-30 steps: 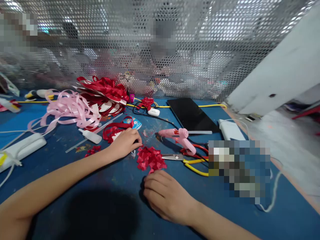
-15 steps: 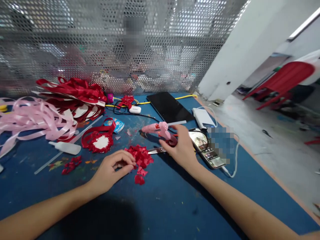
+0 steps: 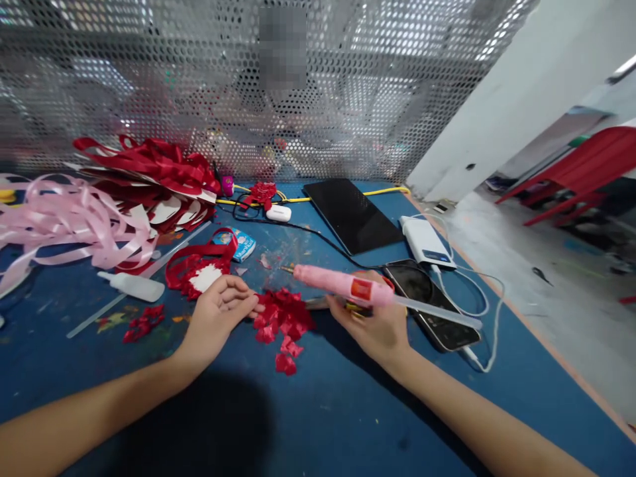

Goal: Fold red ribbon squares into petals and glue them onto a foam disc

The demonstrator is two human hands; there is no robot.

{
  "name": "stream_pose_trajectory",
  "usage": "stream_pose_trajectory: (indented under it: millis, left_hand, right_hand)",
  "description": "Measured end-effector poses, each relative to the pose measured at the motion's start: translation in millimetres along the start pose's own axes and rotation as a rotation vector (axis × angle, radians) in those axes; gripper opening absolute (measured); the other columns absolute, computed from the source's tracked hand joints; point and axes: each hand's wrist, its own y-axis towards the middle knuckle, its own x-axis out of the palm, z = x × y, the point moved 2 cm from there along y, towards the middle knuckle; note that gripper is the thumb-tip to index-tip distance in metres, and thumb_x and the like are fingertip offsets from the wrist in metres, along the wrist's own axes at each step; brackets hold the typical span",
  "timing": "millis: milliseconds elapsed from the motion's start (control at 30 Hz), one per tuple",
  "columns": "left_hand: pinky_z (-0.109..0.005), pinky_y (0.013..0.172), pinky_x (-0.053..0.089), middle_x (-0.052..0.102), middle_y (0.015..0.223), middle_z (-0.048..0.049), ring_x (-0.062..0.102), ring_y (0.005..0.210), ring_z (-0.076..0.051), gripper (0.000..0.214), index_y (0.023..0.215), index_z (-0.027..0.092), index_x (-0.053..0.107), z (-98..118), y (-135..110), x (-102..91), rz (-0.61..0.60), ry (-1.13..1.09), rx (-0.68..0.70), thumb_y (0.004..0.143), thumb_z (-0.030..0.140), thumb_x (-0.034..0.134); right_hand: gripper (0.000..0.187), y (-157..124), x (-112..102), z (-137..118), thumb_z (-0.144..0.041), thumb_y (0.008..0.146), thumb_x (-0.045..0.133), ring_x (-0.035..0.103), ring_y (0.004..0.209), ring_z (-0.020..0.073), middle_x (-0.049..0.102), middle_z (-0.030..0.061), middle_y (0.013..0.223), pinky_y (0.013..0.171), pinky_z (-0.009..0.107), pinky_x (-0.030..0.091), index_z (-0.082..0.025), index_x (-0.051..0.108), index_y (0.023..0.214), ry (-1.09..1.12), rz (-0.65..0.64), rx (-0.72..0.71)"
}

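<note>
Alongside the glue gun [image 3: 342, 283], a phone [image 3: 428, 290]

The table [image 3: 338, 414] is blue. On it lie petals [image 3: 284, 319], a bottle [image 3: 138, 287], a tablet [image 3: 354, 215], a phone [image 3: 419, 285] and ribbon [image 3: 74, 222].

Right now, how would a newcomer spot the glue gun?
On the blue table, find the black tablet. Below it in view, the right hand holds the glue gun. Its pink barrel with a pale stick behind sets it apart from the loopy pink ribbon.
</note>
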Motion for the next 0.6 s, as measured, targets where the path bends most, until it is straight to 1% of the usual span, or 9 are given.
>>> stream_pose_trajectory:
  millis: [67,133,233,333,467,600]
  left_hand:
    - [-0.024,0.064,0.055,0.067,0.069,0.0028,0.070,0.068,-0.015,0.029,0.081,0.018,0.050,0.0,1.0,0.6,0.001,0.014,-0.017,0.069,0.027,0.074]
    - [-0.025,0.066,0.055,0.069,0.071,0.0021,0.070,0.068,-0.014,0.028,0.081,0.018,0.050,-0.3,1.7,0.7,-0.001,0.033,-0.041,0.068,0.026,0.074]
    - [-0.024,0.065,0.055,0.071,0.072,0.0018,0.068,0.062,-0.012,0.028,0.083,0.019,0.049,0.1,2.5,1.2,-0.013,0.048,-0.072,0.069,0.023,0.072]
    - [-0.021,0.062,0.055,0.072,0.068,0.0037,0.067,0.057,-0.010,0.028,0.085,0.020,0.046,1.5,3.5,2.4,-0.020,0.044,-0.088,0.070,0.020,0.070]
    - [-0.017,0.056,0.053,0.070,0.062,0.0060,0.065,0.052,-0.009,0.029,0.084,0.021,0.045,2.3,4.5,2.5,0.011,0.034,-0.122,0.069,0.017,0.069]
    - [-0.019,0.055,0.054,0.070,0.064,0.0039,0.068,0.057,-0.012,0.027,0.085,0.022,0.046,1.0,4.9,-0.1,-0.024,0.036,-0.116,0.071,0.021,0.070]
  right_hand:
    - [0.017,-2.2,0.8,-1.0,-0.032,0.076,0.065,0.057,0.054,0.0142,0.057,-0.0015,0.064,0.049,0.025,0.042,-0.021,0.051,0.072,-0.014,0.017,0.025]
    - [0.021,-3.3,1.4,0.2,-0.032,0.075,0.066,0.055,0.050,0.0131,0.054,-0.0028,0.060,0.045,0.024,0.039,-0.021,0.049,0.068,-0.048,0.033,0.011]
    - [0.020,-3.4,2.5,1.0,-0.032,0.079,0.062,0.053,0.048,0.0121,0.054,-0.0028,0.058,0.043,0.023,0.038,-0.022,0.049,0.068,-0.081,0.024,-0.095]
    - [0.017,-3.9,3.7,-1.5,-0.030,0.083,0.058,0.054,0.049,0.0121,0.055,-0.0017,0.060,0.045,0.024,0.039,-0.022,0.049,0.072,-0.095,-0.008,-0.208]
    - [0.016,-4.7,5.0,-4.0,-0.031,0.084,0.057,0.054,0.050,0.0130,0.057,-0.0004,0.060,0.045,0.025,0.039,-0.022,0.050,0.072,-0.102,-0.040,-0.244]
    - [0.019,-4.5,6.1,-1.4,-0.034,0.082,0.056,0.055,0.049,0.0151,0.056,0.0003,0.057,0.042,0.026,0.038,-0.022,0.051,0.068,-0.120,-0.089,-0.241]
